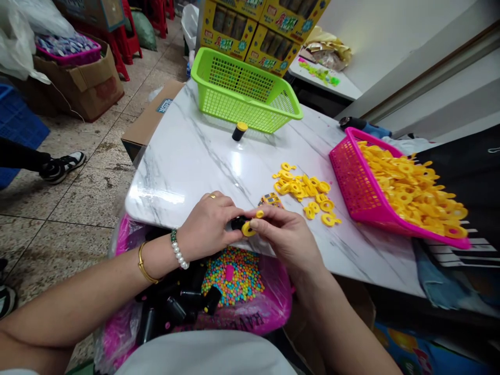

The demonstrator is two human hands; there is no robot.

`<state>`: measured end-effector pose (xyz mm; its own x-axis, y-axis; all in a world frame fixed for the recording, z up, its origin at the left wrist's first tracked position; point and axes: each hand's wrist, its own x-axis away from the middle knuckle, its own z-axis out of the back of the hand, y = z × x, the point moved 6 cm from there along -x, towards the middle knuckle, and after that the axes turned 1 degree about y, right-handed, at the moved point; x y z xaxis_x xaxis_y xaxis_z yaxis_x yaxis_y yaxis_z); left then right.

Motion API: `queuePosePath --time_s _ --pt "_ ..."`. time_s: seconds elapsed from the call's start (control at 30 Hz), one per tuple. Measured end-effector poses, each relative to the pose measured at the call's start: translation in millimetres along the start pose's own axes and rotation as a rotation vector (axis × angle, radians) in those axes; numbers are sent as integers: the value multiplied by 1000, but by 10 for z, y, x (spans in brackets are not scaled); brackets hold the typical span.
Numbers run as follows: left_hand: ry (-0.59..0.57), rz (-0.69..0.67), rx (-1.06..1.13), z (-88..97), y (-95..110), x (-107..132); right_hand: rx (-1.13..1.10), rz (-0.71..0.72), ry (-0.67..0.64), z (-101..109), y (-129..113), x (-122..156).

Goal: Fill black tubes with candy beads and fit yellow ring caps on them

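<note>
My left hand (208,225) is closed round a small black canister (236,223) at the table's near edge. Fingers of my right hand (291,237) pinch a yellow ring-shaped plastic piece (248,229) against or close beside the canister's end; whether the two are joined I cannot tell. Just beyond the right fingers lies an orange-patterned item (271,199), partly covered. Loose yellow ring pieces (299,186) are heaped to the right of it. Below my hands, a plastic-lined pink basin (275,307) holds small multicoloured balls (238,278) and several black canisters (175,310).
On the marble-patterned table (172,166) stands a black canister with a yellow top (239,131), before a green basket (250,112). A pink basket (347,177) full of yellow pieces stands right. Yellow printed boxes (250,36) rise behind. A person's shoe (62,166) shows at left.
</note>
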<state>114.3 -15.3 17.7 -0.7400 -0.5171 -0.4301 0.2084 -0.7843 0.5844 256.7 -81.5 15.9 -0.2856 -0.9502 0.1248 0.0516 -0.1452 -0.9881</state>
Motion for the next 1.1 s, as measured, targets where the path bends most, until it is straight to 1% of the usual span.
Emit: queuePosePath --time_s 0.07,0.13,0.23,0.27,0.33,0.43,0.5,0.6,0.67,0.7,0.73,0.77,0.83,0.87,0.9,0.93,1.0,1.07,1.1 --pt "4 1 -8 -2 -1 2 -55 -34 53 -57 77 -44" --pt "-18 3 -23 -20 -5 3 -99 -73 101 -85 140 -73" --pt "-66 18 -56 -41 -6 -3 -127 -191 122 -115 217 -71" --pt "-84 32 -66 -38 1 -9 -124 -212 124 -124 221 -60" --pt "-143 77 -61 -20 30 -23 -110 -204 133 -142 191 -34" --pt "-271 220 48 27 77 -46 -91 -135 137 -174 122 0" --pt "-332 317 141 67 96 -67 -83 -116 124 -194 110 19" --pt "-380 408 274 79 79 -95 -78 -120 95 -211 133 38" --pt "-404 439 393 27 56 -73 -76 -110 104 -210 144 47" --pt "-395 445 438 -4 46 -49 -75 -103 114 -211 146 51" --pt "-356 437 449 -24 35 -22 -69 -88 127 -213 141 55" --pt "-281 413 419 -27 25 4 -55 -64 147 -212 128 60" --pt "-93 318 260 0 42 65 0 1 200 -203 85 80" --pt "-19 260 167 9 72 99 31 31 228 -190 61 96" --pt "24 207 86 5 108 129 59 50 243 -177 46 114" --pt "31 170 27 -13 138 152 83 53 238 -163 41 130" --pt "-9 147 -30 -52 164 171 113 44 189 -119 50 150" --pt "-47 149 -37 -58 164 160 95 22 134 -43 75 140" --pt "-64 146 -29 -55 161 149 56 -12 104 -4 99 119"
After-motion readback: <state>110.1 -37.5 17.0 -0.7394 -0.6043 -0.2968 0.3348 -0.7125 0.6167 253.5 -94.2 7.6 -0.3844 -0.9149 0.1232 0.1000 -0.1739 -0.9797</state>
